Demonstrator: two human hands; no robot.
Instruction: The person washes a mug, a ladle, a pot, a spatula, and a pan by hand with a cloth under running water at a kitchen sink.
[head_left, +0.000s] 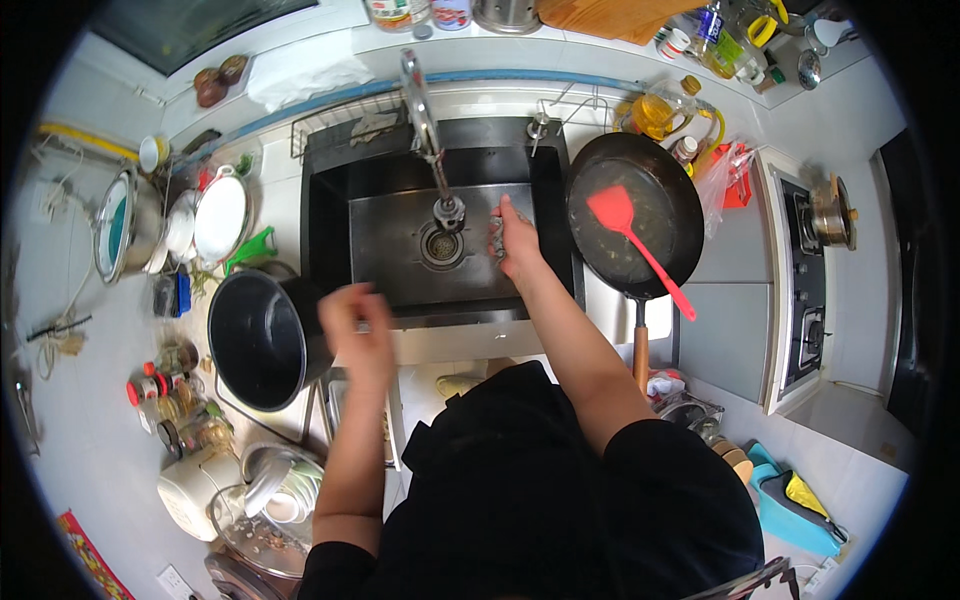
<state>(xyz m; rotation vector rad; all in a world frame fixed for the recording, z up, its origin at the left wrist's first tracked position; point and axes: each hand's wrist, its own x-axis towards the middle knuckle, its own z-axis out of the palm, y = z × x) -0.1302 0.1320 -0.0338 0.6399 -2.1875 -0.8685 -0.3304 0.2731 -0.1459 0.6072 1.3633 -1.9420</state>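
My right hand (516, 238) is over the right part of the black sink (480, 292), its fingers closed around a grey cloth (496, 236). Blurred by motion, my left hand (358, 322) is at the sink's front left edge, beside the rim of a deep black pot (259, 341); whether it touches the pot or holds anything cannot be told. The chrome faucet (448, 214) hangs over the drain (442, 246). On the right of the sink rests a black frying pan (592, 255) with a wooden handle, and a red spatula (616, 210) lies across it.
A white pot (223, 214) and a green peeler-like tool (255, 250) lie left of the sink. Seasoning jars (176, 405) stand beyond the deep pot. An oil bottle (656, 112) is behind the pan; the gas hob (802, 292) is far right. A wire rack (322, 127) borders the sink's back left.
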